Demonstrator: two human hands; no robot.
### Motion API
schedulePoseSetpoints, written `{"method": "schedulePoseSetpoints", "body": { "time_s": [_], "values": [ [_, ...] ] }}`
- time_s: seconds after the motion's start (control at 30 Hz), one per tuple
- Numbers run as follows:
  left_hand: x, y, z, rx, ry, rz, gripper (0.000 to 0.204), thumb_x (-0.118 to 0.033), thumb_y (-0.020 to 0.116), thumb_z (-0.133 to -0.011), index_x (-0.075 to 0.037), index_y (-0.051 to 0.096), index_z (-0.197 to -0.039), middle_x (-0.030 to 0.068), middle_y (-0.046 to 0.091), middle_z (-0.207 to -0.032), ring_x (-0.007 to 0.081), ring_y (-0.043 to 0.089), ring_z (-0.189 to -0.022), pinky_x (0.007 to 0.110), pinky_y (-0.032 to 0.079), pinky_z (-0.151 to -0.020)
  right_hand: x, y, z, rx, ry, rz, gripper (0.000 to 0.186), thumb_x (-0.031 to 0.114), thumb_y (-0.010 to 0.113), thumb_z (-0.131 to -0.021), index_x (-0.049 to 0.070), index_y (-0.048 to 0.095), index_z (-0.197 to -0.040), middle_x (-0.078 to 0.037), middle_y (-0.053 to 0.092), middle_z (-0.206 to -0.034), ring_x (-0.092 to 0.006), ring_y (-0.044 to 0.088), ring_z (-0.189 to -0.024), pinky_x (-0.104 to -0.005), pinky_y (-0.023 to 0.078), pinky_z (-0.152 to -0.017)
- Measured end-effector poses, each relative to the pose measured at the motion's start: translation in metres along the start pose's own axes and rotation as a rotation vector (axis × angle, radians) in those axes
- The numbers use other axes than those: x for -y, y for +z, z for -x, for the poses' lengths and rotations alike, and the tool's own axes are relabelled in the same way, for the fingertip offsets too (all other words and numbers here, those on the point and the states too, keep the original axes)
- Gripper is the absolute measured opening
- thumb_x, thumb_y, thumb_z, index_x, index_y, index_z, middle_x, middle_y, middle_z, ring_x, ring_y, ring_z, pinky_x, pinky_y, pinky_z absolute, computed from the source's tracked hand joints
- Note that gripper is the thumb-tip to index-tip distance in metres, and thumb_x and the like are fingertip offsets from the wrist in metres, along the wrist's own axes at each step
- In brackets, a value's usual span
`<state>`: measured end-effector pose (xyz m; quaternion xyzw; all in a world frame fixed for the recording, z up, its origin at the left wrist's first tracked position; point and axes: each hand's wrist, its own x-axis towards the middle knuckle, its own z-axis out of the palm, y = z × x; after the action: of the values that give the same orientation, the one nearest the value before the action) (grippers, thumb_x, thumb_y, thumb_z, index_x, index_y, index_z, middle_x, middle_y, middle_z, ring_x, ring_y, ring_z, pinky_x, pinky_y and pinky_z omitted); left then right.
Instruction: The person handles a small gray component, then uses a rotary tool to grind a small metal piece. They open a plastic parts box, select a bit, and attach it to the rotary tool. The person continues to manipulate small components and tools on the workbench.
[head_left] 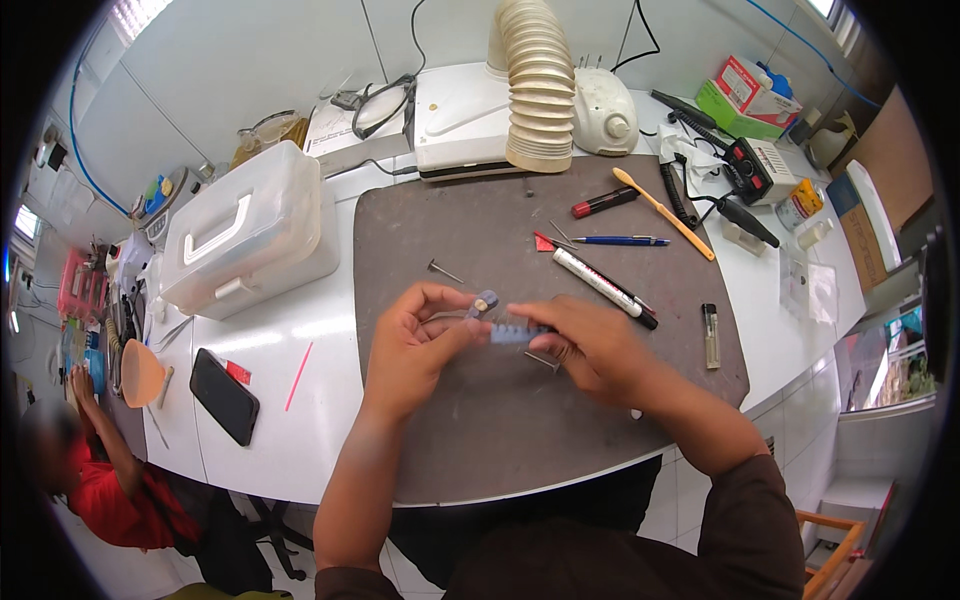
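Over the brown work mat (pixel 450 460), my left hand (pixel 425 350) pinches a small grey-blue piece (pixel 485 300) with a cream-coloured part on it. My right hand (pixel 585 355) grips a light-blue ridged piece (pixel 510 334), slightly blurred, just right of and below the grey-blue one; whether the two touch I cannot tell. A metal pin (pixel 445 272) lies above my left hand and another thin metal piece (pixel 540 362) lies by my right fingers. A white marker (pixel 590 280), a blue pen (pixel 620 241) and a toothbrush (pixel 665 215) lie beyond my right hand.
A plastic case (pixel 250 230), black phone (pixel 222 395) and orange bowl (pixel 140 370) sit left. A white hose (pixel 535 90) stands at the back; a handpiece (pixel 745 215) and control box (pixel 750 170) at back right; a small bottle (pixel 710 340) right. A person in red (pixel 110 505) works at far left.
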<state>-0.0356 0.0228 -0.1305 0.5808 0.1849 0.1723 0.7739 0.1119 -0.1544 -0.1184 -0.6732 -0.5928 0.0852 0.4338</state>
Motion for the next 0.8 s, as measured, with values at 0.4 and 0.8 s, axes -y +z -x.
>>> {"method": "schedulePoseSetpoints", "body": {
  "time_s": [0.4, 0.8],
  "values": [
    [-0.001, 0.006, 0.004, 0.131, -0.097, -0.017, 0.035, 0.002, 0.067, -0.090, 0.005, 0.060, -0.125, 0.0148, 0.069, -0.113, 0.0190, 0.069, -0.104, 0.030, 0.055, -0.093, -0.014, -0.008, -0.008, -0.034, -0.144, -0.097, 0.022, 0.009, 0.074, -0.084, 0.007, 0.070, -0.106, -0.009, 0.065, -0.096, -0.0252, 0.063, -0.086, -0.0359, 0.050, -0.076],
    [-0.008, 0.009, 0.008, 0.192, -0.115, 0.058, 0.037, 0.006, 0.065, -0.090, 0.005, 0.057, -0.126, 0.0171, 0.064, -0.122, 0.0239, 0.067, -0.114, 0.034, 0.055, -0.097, -0.014, -0.018, -0.010, -0.028, -0.280, -0.054, 0.022, 0.006, 0.080, -0.075, 0.010, 0.073, -0.096, -0.006, 0.065, -0.096, -0.0253, 0.062, -0.087, -0.0366, 0.049, -0.076]
  ]
}}
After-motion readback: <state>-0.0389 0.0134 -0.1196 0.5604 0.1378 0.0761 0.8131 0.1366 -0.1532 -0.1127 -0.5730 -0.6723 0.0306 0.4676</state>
